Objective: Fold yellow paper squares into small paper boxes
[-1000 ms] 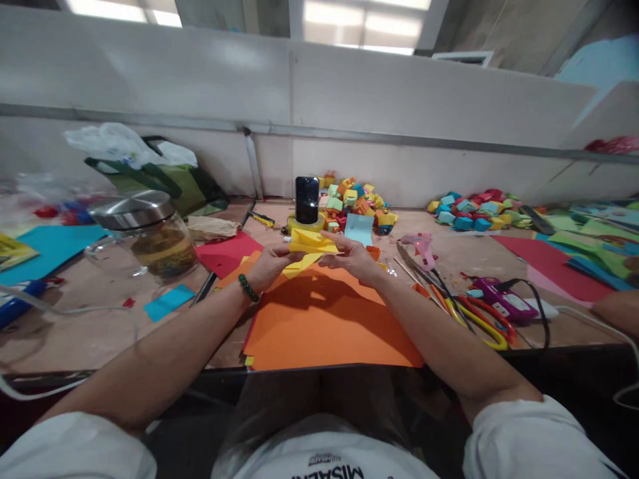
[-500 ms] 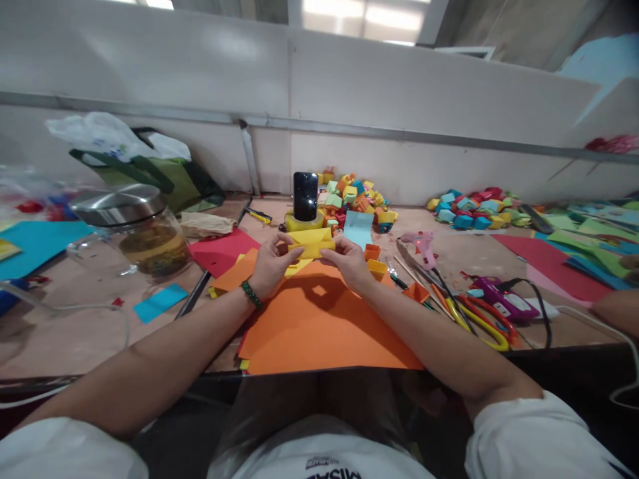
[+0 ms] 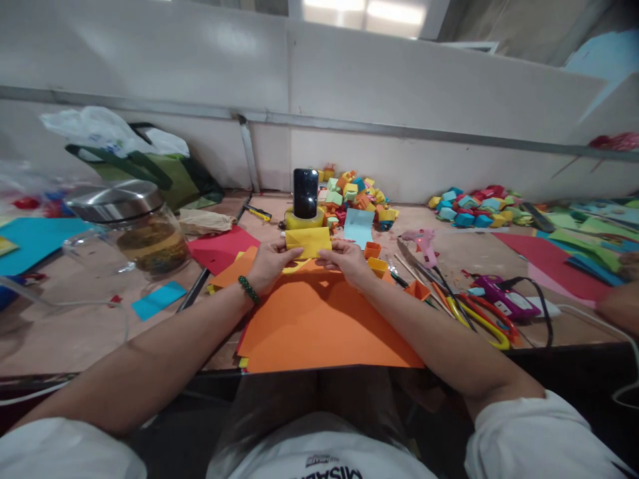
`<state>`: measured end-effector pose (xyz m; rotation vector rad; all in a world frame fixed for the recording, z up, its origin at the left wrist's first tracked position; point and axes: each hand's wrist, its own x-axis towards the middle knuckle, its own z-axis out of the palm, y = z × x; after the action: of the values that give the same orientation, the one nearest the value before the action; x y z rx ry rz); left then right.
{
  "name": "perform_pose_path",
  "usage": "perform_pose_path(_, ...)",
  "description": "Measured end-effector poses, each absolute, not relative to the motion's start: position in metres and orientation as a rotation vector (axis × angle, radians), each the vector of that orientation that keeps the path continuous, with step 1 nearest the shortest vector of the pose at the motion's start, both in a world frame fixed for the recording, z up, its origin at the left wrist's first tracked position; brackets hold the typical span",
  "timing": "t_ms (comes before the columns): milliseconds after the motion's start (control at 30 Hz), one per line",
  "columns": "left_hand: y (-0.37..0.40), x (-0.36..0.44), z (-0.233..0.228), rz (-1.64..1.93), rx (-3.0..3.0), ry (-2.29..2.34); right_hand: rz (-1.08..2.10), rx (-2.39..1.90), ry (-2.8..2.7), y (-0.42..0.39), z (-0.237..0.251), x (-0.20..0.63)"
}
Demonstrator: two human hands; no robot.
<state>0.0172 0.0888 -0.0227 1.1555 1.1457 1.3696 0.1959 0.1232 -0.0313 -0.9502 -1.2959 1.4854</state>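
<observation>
A small yellow sheet of paper (image 3: 308, 243) is held upright between my two hands, above the far end of a stack of orange paper (image 3: 329, 322). My left hand (image 3: 270, 265), with a green bead bracelet at the wrist, pinches its left edge. At the right edge, the thumb and fingers of my right hand (image 3: 346, 260) are closed on it. Just behind the sheet stands a phone (image 3: 305, 193) in a yellow holder. Small orange and yellow folded paper boxes (image 3: 377, 267) lie beside my right hand.
Piles of folded paper pieces (image 3: 352, 193) sit by the wall. To the right are a pink glue gun (image 3: 424, 245), scissors (image 3: 492, 326) and a purple power strip (image 3: 509, 297). A glass jug (image 3: 144, 229) stands left. Part of another person's arm (image 3: 619, 306) shows at the right edge.
The yellow paper, earlier showing folded flaps and creases, now shows a flat, smooth face. Both hands still grip its sides in nearly the same place.
</observation>
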Motion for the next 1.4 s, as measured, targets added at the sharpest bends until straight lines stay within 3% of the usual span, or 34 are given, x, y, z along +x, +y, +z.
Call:
perform_pose_path(233, 0.086, 0.016, -0.019, 1.205, 1.013, 1.084, 1.391, -0.911, -1.334, 0.122, -0.031, 0.198)
perform_pose_path(1400, 0.091, 0.005, -0.018, 1.28, 1.221, 1.153, 1.364, -0.857, -1.274, 0.129, -0.035, 0.201)
